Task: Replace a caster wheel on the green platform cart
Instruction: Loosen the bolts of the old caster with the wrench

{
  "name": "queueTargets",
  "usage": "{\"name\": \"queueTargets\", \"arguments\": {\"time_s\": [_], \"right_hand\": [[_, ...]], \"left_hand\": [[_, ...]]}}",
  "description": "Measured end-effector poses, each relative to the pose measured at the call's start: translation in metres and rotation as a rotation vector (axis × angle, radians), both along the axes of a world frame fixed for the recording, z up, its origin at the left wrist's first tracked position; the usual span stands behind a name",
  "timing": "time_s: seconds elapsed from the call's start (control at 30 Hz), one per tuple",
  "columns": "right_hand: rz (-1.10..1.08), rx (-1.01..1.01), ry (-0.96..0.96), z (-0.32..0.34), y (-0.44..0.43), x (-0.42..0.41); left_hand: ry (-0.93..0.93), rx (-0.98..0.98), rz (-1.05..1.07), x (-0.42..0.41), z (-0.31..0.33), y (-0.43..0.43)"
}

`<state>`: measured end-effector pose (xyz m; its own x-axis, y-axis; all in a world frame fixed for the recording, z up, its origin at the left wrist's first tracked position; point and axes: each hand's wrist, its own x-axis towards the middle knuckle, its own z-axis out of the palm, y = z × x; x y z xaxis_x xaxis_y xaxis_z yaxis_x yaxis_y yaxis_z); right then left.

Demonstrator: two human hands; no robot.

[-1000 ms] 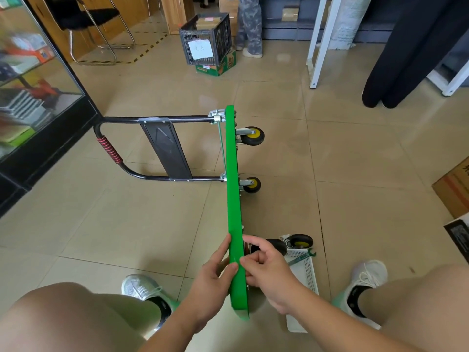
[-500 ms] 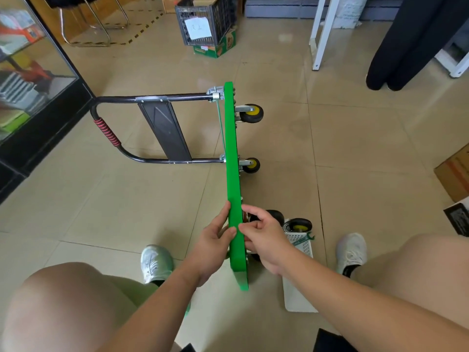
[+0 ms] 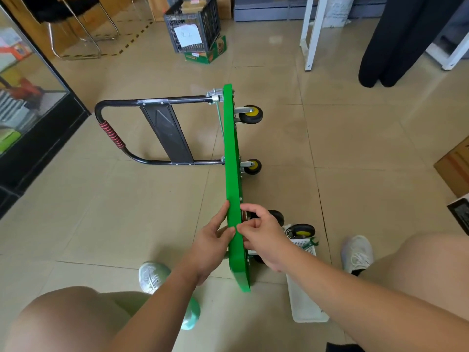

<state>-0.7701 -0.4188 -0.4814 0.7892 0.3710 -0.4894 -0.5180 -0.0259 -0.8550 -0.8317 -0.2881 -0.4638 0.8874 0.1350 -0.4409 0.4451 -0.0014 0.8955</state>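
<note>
Green platform cart (image 3: 232, 158) stands on its long side edge on the tiled floor (image 3: 127, 212), deck seen edge-on, running away from us between our knees. Its black handle (image 3: 177, 99) lies out flat to the left and the wheels point right.

Both hands are on the near stretch of the upper edge. Left hand (image 3: 213, 240) comes in from the left with the palm toward the deck face, thumb lying up along it and fingers closed on the rim. Right hand (image 3: 264, 235) mirrors it from the wheel side, thumb tip on the rim touching the left hand, fingers curled in toward the underside. Their tips are hidden behind the deck, so we cannot tell what they reach there; it looks like a hold on the deck itself.

Room: open floor left of the deck beyond the handle, up to a glass cabinet (image 3: 30, 97). To the right, bare tiles out to a cardboard box (image 3: 454, 166).

Count: three mounted casters clearly seen, far (image 3: 251, 114), middle (image 3: 253, 166) and near (image 3: 278, 216). A dark shape under the right wrist is possibly a fourth. One loose wheel (image 3: 302, 231) sits in one white basket (image 3: 308, 301) just right of the deck, with one green wrench (image 3: 311, 243).
</note>
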Motion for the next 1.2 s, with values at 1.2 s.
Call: {"name": "queueTargets", "arguments": {"time_s": [1.2], "right_hand": [[-0.429,-0.377,0.022,-0.076,-0.089,0.023]], "left_hand": [[-0.143,0.302,0.0,0.063,-0.021,0.019]]}}
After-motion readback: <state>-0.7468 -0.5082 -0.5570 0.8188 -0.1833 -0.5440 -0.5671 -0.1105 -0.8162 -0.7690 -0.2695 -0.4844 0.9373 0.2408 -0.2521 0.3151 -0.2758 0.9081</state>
